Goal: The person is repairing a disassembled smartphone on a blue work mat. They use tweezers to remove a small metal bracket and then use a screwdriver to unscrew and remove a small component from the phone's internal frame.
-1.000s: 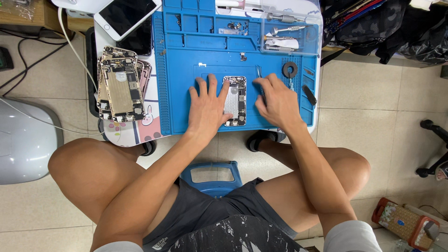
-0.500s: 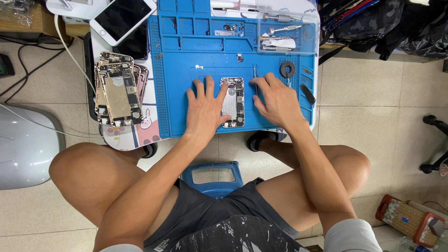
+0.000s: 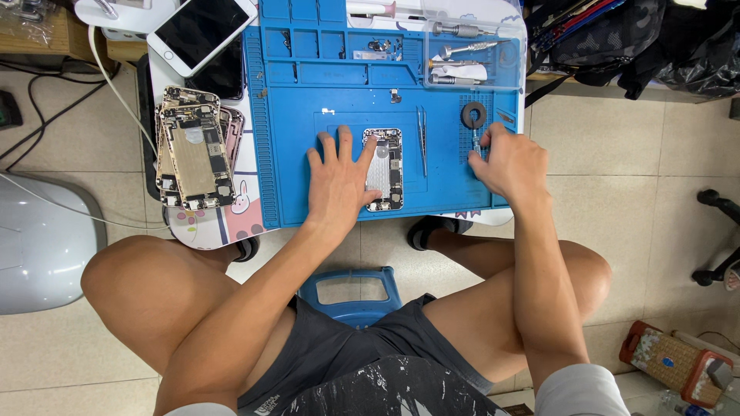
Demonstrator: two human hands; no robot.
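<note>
Left hand point(image 3: 337, 185) lies flat with fingers spread on the blue repair mat point(image 3: 293, 154), its forefinger and thumb bracing the left edge of an opened phone chassis point(image 3: 383, 169). Right hand point(image 3: 509, 163) is curled at the mat's right side, fingertips pinched on a small slim tool point(image 3: 476, 142); its kind cannot be made out. The chassis sits at mat centre, back down, showing a silver shield plate and dark components. Judged light, rigid, slippery on its metal rim and fragile inside; best held by the outer edges, clear of the exposed parts. Tweezers point(image 3: 422, 139) lie just right of it, a black ring point(image 3: 472, 115) beyond. Stacked stripped chassis point(image 3: 193, 158) rest left of the mat
</note>
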